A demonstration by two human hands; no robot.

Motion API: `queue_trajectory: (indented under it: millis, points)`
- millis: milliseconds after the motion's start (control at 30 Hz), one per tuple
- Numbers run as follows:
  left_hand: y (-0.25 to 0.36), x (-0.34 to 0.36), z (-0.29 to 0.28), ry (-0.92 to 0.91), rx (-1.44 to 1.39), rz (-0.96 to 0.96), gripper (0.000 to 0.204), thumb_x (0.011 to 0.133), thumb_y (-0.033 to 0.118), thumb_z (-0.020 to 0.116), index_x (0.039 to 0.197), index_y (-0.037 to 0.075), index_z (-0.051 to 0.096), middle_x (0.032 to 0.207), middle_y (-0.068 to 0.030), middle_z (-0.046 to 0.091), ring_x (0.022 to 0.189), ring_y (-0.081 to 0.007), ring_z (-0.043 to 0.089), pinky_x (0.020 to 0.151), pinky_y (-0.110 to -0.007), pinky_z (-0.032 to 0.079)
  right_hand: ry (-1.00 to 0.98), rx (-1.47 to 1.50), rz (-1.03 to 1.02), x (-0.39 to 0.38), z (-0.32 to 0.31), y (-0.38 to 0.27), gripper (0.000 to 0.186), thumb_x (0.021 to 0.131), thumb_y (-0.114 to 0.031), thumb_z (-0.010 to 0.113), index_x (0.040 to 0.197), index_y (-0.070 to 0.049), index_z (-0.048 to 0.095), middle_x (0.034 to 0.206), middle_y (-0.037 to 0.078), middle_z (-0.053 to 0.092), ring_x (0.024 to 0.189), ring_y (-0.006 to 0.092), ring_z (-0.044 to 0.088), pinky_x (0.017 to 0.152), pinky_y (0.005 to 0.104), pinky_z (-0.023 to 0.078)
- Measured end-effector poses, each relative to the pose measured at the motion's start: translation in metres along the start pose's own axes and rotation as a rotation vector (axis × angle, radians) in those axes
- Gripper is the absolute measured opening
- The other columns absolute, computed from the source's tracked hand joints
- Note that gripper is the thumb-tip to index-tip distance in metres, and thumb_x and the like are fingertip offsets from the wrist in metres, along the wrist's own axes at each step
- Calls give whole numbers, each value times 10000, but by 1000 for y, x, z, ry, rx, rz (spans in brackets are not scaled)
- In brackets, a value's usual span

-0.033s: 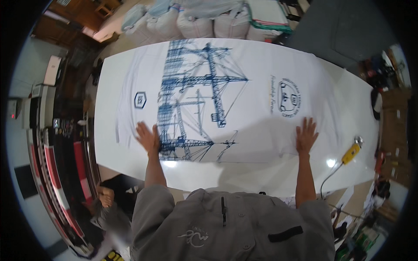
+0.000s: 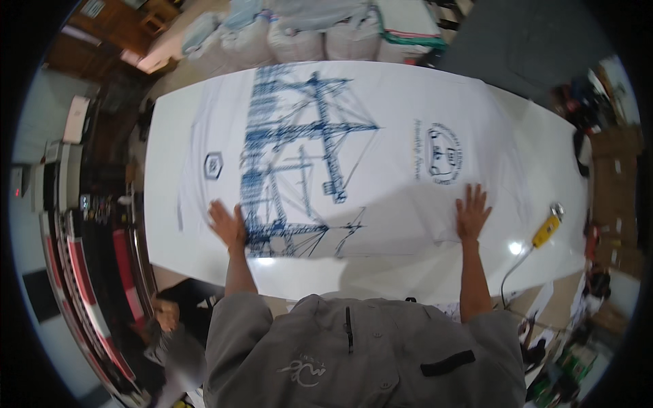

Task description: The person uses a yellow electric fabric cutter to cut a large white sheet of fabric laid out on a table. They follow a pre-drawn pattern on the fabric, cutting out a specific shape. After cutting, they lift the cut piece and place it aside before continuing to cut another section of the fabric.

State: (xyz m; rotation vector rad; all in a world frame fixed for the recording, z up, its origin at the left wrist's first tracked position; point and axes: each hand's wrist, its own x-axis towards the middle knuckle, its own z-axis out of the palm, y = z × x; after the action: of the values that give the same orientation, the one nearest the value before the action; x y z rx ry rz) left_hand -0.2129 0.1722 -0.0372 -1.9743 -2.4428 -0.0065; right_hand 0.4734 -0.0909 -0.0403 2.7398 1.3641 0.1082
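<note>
A white shirt-like garment (image 2: pixel 388 170) lies flat across the white table. It bears a large blue drawing of cranes, a small dark hexagon badge on the left and a round dark emblem on the right. My left hand (image 2: pixel 228 224) rests on the cloth below the hexagon badge, at the edge of the blue print, fingers spread. Beneath the emblem, my right hand (image 2: pixel 473 212) lies flat on the garment, its fingers also apart. Neither hand grips anything. Part of the near edge of the cloth shows between my forearms.
On the table's right side lies a yellow corded hand tool (image 2: pixel 546 231) with a metal head. Full white sacks (image 2: pixel 296 42) line the far side of the white table (image 2: pixel 313 279). Another person's hand (image 2: pixel 166 315) is at lower left. Brown cartons (image 2: pixel 615 197) stand at right.
The view has shifted slightly, so the table and sacks appear a little further left. Both hands stay flat and spread on the garment.
</note>
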Motion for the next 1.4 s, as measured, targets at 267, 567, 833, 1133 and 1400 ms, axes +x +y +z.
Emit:
queue_trajectory:
  millis: [267, 567, 833, 1133, 1400]
  points:
    - [-13, -22, -10, -131, 51, -98, 891, 1081, 613, 404, 1643, -53, 216, 1726, -264, 184, 1605, -414, 163, 1285, -549, 158, 4, 162, -2, 13, -20, -4, 689, 1019, -530, 560, 1643, -292, 390, 1754, 86, 237, 1610, 373, 192, 1238, 696, 148]
    - [-34, 55, -39, -457, 160, -214, 875, 1050, 583, 474, 1687, 81, 145, 1752, -149, 185, 1608, -362, 193, 1194, -740, 219, -50, 249, -44, -1, -44, -9, 591, 1044, -478, 545, 1584, -244, 484, 1694, 145, 343, 1557, 374, 311, 1226, 642, 215]
    - [125, 33, 6, 129, -17, 68, 719, 1086, 495, 477, 1604, 15, 339, 1641, -209, 394, 1505, -414, 384, 1197, -602, 299, 201, 532, 83, 47, -33, 68, 541, 1047, -401, 581, 1533, -168, 540, 1566, 133, 494, 1429, 347, 470, 1157, 542, 366]
    - [262, -86, -46, -248, 104, 67, 823, 1085, 644, 314, 1706, 135, 132, 1789, -75, 66, 1641, -351, 40, 1287, -629, 63, -67, 213, 414, 100, 20, 285, 680, 1033, -424, 590, 1609, -119, 396, 1695, 165, 309, 1509, 428, 357, 1168, 608, 380]
    - [254, -196, 39, 55, -700, 123, 381, 1059, 265, 581, 1301, -26, 623, 1134, -207, 707, 1030, -307, 694, 945, -459, 537, 26, 436, 845, 110, 14, 316, 651, 939, -383, 740, 1479, -92, 522, 1402, 277, 469, 1264, 451, 546, 1037, 534, 520]
